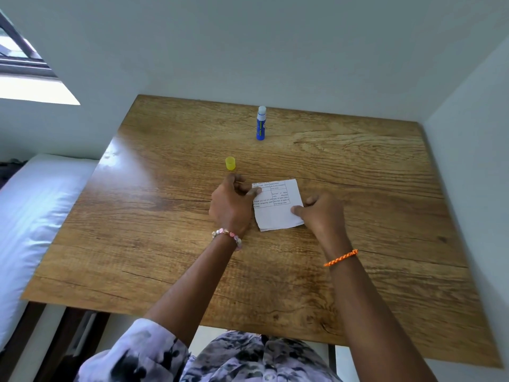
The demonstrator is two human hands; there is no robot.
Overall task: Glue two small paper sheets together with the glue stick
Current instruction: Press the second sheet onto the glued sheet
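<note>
The print on the paper sheets (278,205) is too small to read. The left hand (231,205) hides their left edge, and whether one or two sheets lie there cannot be told.
</note>
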